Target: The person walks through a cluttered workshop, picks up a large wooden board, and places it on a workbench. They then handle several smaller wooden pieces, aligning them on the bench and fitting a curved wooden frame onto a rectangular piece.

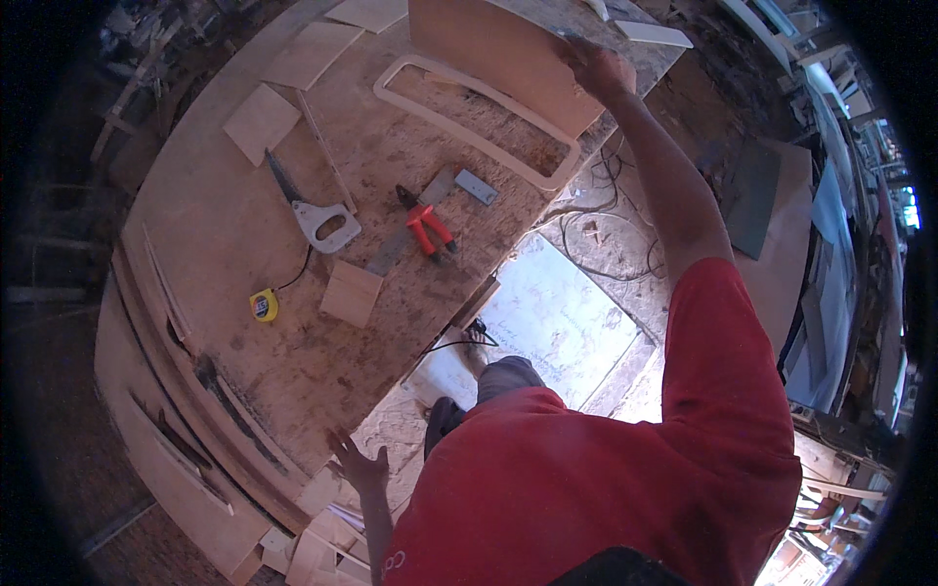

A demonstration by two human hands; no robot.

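My right arm reaches far across the workbench (283,361). At its end my right hand (598,70) is closed on the upper right edge of a thin brown board (498,59), which seems to stand tilted. Just in front of that board lies a pale wooden frame (459,130) with rounded ends and a long opening. Down at the bench's near edge, my left hand (362,469) has its fingers spread and holds nothing. Whether its fingertips touch the bench I cannot tell.
On the bench lie a handsaw (324,227), red-handled pliers (425,223), a yellow tape measure (264,305), a small metal block (476,187) and a square wood piece (351,293). More thin panels (311,54) lie farther off. Cables (611,195) trail beside the bench; sheets (831,254) stand at right.
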